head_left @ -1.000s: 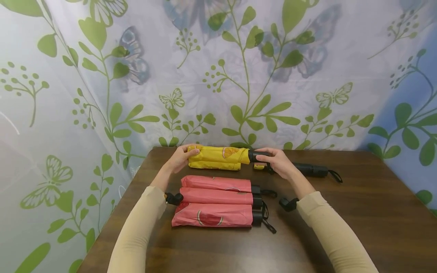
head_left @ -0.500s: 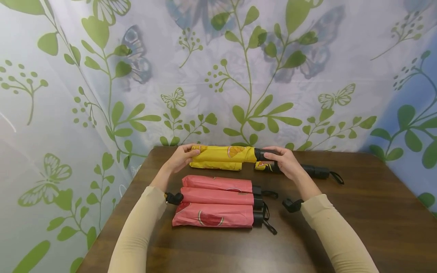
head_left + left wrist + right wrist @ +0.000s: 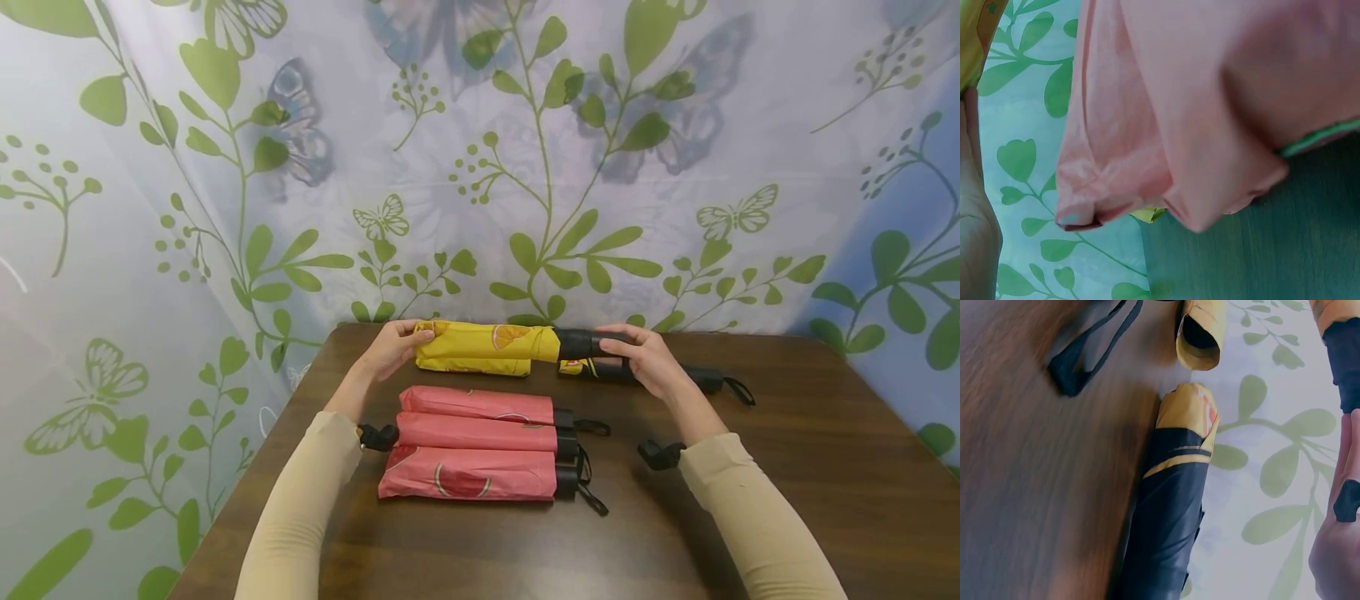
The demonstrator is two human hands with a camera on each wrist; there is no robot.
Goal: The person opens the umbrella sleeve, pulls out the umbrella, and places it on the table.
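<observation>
In the head view my left hand (image 3: pixel 388 350) pinches the left end of a yellow umbrella sleeve (image 3: pixel 457 340) with an orange-slice print. My right hand (image 3: pixel 651 362) grips the black folded umbrella (image 3: pixel 579 342) that sticks out of the sleeve's right end. Both are held above the back of the table. Beneath them lies a second yellow sleeve (image 3: pixel 472 366), its open mouth facing right. Beside that one lies a black folded umbrella with yellow trim (image 3: pixel 697 379), outside any sleeve; the right wrist view shows this umbrella (image 3: pixel 1169 512) close up.
Three pink sleeved umbrellas with a watermelon print (image 3: pixel 465 473) lie side by side on the brown table (image 3: pixel 465 550), black handles and wrist straps to the right. A leaf-patterned cloth (image 3: pixel 450 208) hangs right behind the table's back edge.
My right hand has moved to the right, and more of the black umbrella shows outside the yellow sleeve. The left hand has stayed nearly in place. The pink umbrellas have not moved.
</observation>
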